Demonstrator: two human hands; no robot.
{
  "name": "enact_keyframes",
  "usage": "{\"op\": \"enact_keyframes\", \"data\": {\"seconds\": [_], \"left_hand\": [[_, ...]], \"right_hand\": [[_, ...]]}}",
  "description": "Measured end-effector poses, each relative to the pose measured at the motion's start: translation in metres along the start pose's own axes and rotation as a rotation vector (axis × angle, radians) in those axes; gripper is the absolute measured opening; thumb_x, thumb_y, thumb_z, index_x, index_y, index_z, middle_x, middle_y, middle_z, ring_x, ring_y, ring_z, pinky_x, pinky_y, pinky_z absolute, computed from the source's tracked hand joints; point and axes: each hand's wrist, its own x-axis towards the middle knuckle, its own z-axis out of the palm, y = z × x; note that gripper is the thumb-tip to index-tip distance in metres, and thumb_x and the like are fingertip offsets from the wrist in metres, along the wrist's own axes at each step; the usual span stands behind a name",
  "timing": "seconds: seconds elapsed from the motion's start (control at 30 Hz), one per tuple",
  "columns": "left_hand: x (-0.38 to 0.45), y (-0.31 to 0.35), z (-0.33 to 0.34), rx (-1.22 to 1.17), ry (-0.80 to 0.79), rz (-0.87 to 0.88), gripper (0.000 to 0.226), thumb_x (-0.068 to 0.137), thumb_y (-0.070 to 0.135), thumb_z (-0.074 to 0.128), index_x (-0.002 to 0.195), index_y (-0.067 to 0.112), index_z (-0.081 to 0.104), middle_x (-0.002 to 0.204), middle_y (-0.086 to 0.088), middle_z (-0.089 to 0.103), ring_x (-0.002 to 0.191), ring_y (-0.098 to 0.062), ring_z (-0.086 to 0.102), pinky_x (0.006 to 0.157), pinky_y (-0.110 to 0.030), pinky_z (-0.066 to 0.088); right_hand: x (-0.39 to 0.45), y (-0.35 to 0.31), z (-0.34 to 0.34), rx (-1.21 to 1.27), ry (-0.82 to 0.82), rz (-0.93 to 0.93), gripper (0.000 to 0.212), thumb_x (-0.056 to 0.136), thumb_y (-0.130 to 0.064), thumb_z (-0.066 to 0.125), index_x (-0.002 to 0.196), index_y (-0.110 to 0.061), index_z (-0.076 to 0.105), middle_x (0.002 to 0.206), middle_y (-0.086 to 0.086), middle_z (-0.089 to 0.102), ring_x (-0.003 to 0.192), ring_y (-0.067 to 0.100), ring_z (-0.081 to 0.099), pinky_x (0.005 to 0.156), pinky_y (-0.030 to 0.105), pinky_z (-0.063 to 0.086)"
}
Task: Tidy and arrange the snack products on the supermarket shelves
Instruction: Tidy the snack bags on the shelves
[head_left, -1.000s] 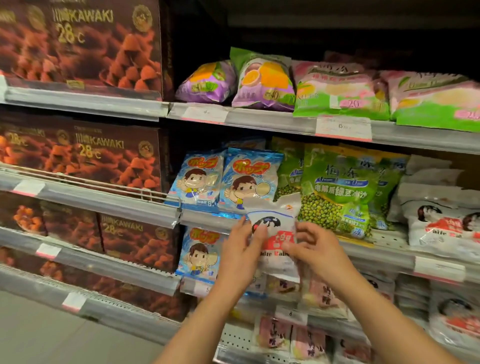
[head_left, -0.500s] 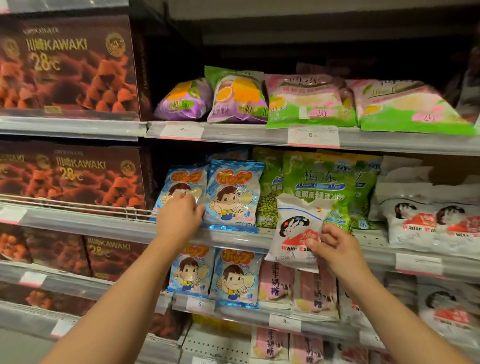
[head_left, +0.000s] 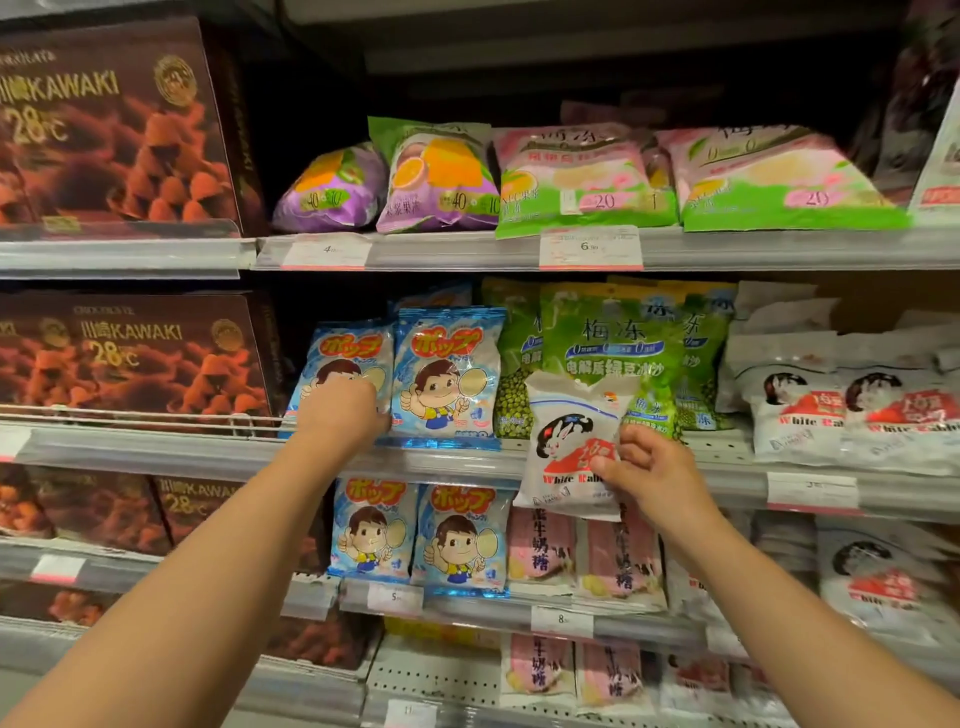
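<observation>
My right hand (head_left: 647, 470) pinches a white White Rabbit candy bag (head_left: 569, 441) by its lower right side, holding it in front of the green mung-bean jelly bags (head_left: 613, 343) on the middle shelf. My left hand (head_left: 343, 410) reaches to the left blue cartoon-boy lollipop bag (head_left: 345, 353) on the same shelf, fingers curled on its lower part. A second blue lollipop bag (head_left: 449, 374) stands upright right beside it. More White Rabbit bags (head_left: 852, 410) lie stacked at the right end of that shelf.
Brown Kawaki chocolate boxes (head_left: 119, 130) fill the left shelves. The top shelf holds purple and pink-green jelly bags (head_left: 587, 176). Below are two more blue lollipop bags (head_left: 421, 535) and pink nougat bags (head_left: 587, 556). Shelf rails carry price tags (head_left: 589, 247).
One second ago both hands held the White Rabbit bag. My left hand has let go and moved up-left onto the blue lollipop bag; my right hand keeps the white bag, shifted right.
</observation>
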Motion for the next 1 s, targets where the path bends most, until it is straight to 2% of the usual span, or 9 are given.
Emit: {"op": "enact_keyframes", "data": {"seconds": [0.1,0.3,0.5,0.57,0.63,0.7,0.77,0.87,1.0], "left_hand": [[0.005,0.008,-0.014,0.152,-0.066,0.081,0.027,0.092,0.035,0.061,0.108,0.013,0.062,0.083,-0.003,0.054,0.076,-0.024,0.055,0.065,-0.035,0.048],[0.006,0.021,-0.026,0.260,-0.130,0.126,0.019,0.093,0.028,0.060,0.107,0.015,0.064,0.074,0.002,0.051,0.075,-0.022,0.056,0.064,-0.034,0.046],[-0.011,0.022,-0.027,0.164,-0.104,0.114,0.027,0.096,0.024,0.050,0.115,0.014,0.067,0.107,-0.008,0.069,0.088,-0.027,0.062,0.067,-0.032,0.045],[-0.020,0.029,-0.035,0.163,-0.018,0.096,0.027,0.099,0.029,0.049,0.110,0.011,0.067,0.105,-0.011,0.069,0.081,-0.028,0.059,0.065,-0.033,0.047],[-0.032,0.044,-0.039,0.035,0.216,0.124,0.023,0.095,0.029,0.056,0.099,0.008,0.065,0.094,-0.017,0.067,0.075,-0.036,0.060,0.061,-0.037,0.047],[-0.046,0.073,-0.035,-0.157,0.439,0.282,0.017,0.091,0.024,0.063,0.092,0.007,0.063,0.089,-0.018,0.064,0.075,-0.040,0.061,0.058,-0.040,0.043],[-0.068,0.111,-0.025,-0.253,0.498,0.529,0.021,0.090,0.027,0.060,0.101,0.009,0.065,0.100,-0.016,0.065,0.088,-0.040,0.062,0.067,-0.045,0.047],[-0.109,0.167,0.003,-0.251,0.437,0.802,0.050,0.086,0.039,0.050,0.128,0.014,0.061,0.139,-0.012,0.057,0.127,-0.037,0.053,0.099,-0.053,0.043],[-0.140,0.214,0.051,-0.180,0.254,0.813,0.074,0.090,0.049,0.053,0.154,0.015,0.037,0.168,-0.010,0.018,0.154,-0.034,0.017,0.118,-0.061,0.026]], "right_hand": [[0.000,-0.003,0.000,0.005,-0.003,0.011,0.019,0.086,-0.003,0.076,0.101,-0.010,0.067,0.095,-0.002,0.079,0.093,0.016,0.075,0.087,0.036,0.059],[0.001,-0.001,-0.001,0.007,0.004,0.017,0.022,0.083,-0.008,0.081,0.101,-0.013,0.069,0.101,0.001,0.078,0.098,0.017,0.074,0.091,0.038,0.059],[-0.011,-0.004,-0.004,0.030,-0.018,0.019,0.023,0.085,-0.001,0.077,0.105,-0.008,0.068,0.101,0.004,0.078,0.094,0.017,0.075,0.082,0.028,0.059],[-0.022,0.005,-0.012,0.037,0.008,0.030,0.021,0.085,0.001,0.075,0.105,-0.005,0.068,0.100,0.004,0.078,0.093,0.017,0.075,0.078,0.024,0.058],[-0.037,0.019,-0.026,0.031,0.046,0.046,0.021,0.085,0.003,0.075,0.103,-0.004,0.069,0.098,0.004,0.078,0.092,0.015,0.075,0.078,0.023,0.057],[-0.053,0.033,-0.045,0.002,0.070,0.067,0.022,0.084,0.002,0.076,0.104,-0.006,0.070,0.097,0.003,0.078,0.091,0.013,0.074,0.078,0.023,0.056],[-0.067,0.047,-0.070,-0.020,0.093,0.103,0.021,0.086,0.001,0.075,0.104,-0.008,0.070,0.100,0.005,0.078,0.095,0.017,0.074,0.083,0.028,0.059],[-0.086,0.067,-0.111,-0.030,0.172,0.160,0.021,0.085,-0.002,0.078,0.102,-0.011,0.069,0.103,0.005,0.077,0.102,0.022,0.073,0.089,0.034,0.059],[-0.108,0.088,-0.163,-0.089,0.263,0.223,0.021,0.086,-0.005,0.077,0.105,-0.008,0.068,0.104,0.008,0.076,0.102,0.024,0.072,0.084,0.031,0.059]]}}
